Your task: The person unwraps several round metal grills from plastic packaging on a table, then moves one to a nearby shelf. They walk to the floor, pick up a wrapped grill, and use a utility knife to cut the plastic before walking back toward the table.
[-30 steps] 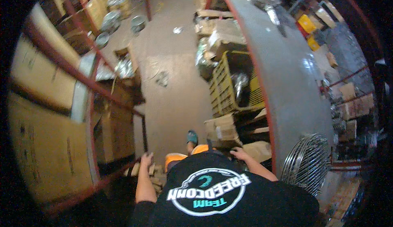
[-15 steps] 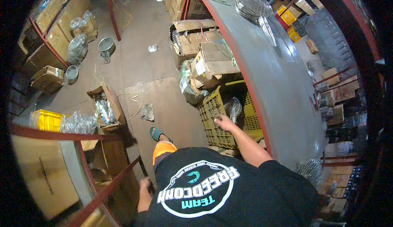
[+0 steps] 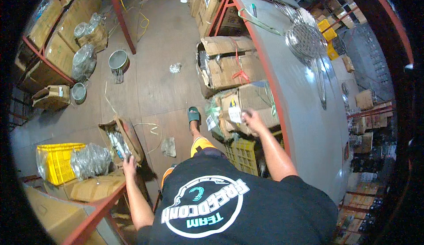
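Observation:
My right hand (image 3: pixel 254 122) is closed, its fingers curled at a small dark thing I cannot make out. It hangs in front of an old cardboard box (image 3: pixel 254 101) with a white label, beside a bundle in clear plastic (image 3: pixel 217 117). On the other side my left hand (image 3: pixel 129 165) swings low with its fingers loosely apart, and I see nothing in it. From my view it overlaps the near end of an open carton (image 3: pixel 125 134). Plastic-wrapped pieces (image 3: pixel 117 144) lie inside that carton.
A grey table (image 3: pixel 304 125) with a red edge runs along my right, with wire strainers (image 3: pixel 307 41) on it. To the left stand a yellow crate (image 3: pixel 57 163), wrapped stacks (image 3: pixel 91 161) and a red rail (image 3: pixel 104 207). Metal pots (image 3: pixel 118 61), a flat scrap (image 3: pixel 168 147) and crumpled plastic (image 3: pixel 175 68) lie on the floor.
I have stepped forward, one sandalled foot ahead. My right hand has passed from beside the olive crate to the labelled box. My left hand has swung forward into clearer view.

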`<state>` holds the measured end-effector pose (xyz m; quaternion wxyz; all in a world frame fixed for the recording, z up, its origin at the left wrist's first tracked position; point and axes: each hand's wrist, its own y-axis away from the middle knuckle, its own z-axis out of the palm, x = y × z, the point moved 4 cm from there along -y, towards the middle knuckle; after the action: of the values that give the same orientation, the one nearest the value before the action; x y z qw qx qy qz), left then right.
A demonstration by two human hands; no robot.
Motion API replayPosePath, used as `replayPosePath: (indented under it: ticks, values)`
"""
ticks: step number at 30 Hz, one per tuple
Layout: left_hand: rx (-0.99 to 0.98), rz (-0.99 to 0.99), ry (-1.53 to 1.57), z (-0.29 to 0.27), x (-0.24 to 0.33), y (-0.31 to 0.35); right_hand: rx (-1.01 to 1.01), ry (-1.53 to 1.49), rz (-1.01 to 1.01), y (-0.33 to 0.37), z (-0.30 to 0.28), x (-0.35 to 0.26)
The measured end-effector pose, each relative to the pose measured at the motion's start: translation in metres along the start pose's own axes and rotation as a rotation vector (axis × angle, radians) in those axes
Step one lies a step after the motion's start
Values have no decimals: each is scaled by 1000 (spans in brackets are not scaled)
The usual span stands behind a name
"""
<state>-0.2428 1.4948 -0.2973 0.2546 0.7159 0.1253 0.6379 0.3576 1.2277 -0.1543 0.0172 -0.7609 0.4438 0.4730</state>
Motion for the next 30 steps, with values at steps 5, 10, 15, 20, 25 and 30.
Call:
replayPosePath:
  ticks: [5,10,15,20,25,30]
  values:
    - [-472,239,-1447,6,-89,44,338,239,-199,-211,-141,-113]
    - [-471,-190,-1434,85,-126,66,564,581,-292,-381,-197,-202]
    - [92,-624,-521,139,-6,83,472,573,-154,-432,-180,-221]
    - [264,-253,-588,192,151,-11,703,805,-422,-399,-147,-263]
    - [-240,-271,-22,313,261,-96,-282,370,-941,-303,40,-324]
    - [-338,8,54,383,323,-118,-674,384,-1168,-210,135,-346]
